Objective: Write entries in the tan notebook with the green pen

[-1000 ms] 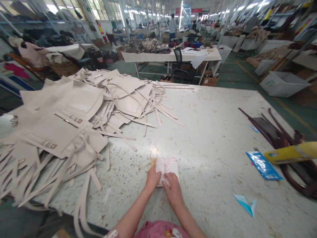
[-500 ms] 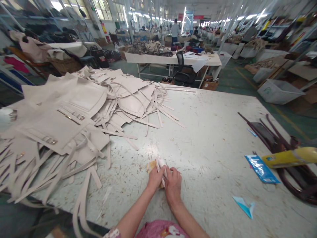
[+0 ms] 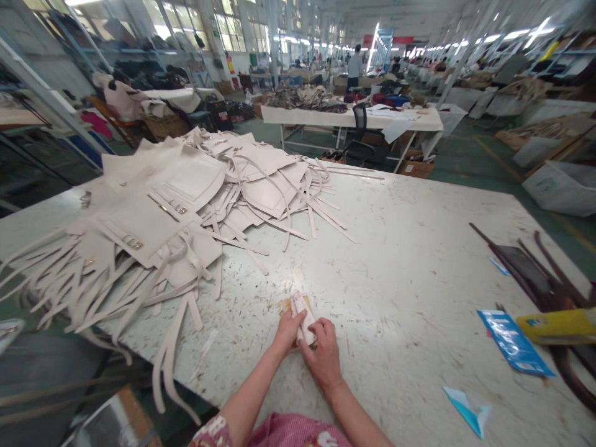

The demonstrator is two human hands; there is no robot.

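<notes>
Between my hands lies a small folded white cloth-like piece, long and narrow, over a yellowish-brown piece on the table. My left hand grips the white piece from the left, thumb on top. My right hand holds its lower right side, with thumb and fingers curled in. What exactly the white piece is cannot be made out. To the left of my hands, a large heap of cream leather bag pieces with straps and metal buckles covers the table.
The white worktable has scuff marks. At right lie a blue packet, a yellow can, dark brown straps and a blue-white scrap. Beyond stand a chair, another table and a distant person.
My view has swung a little to the left. The white piece now lies flatter and more in sight, and my right hand has shifted down along it.
</notes>
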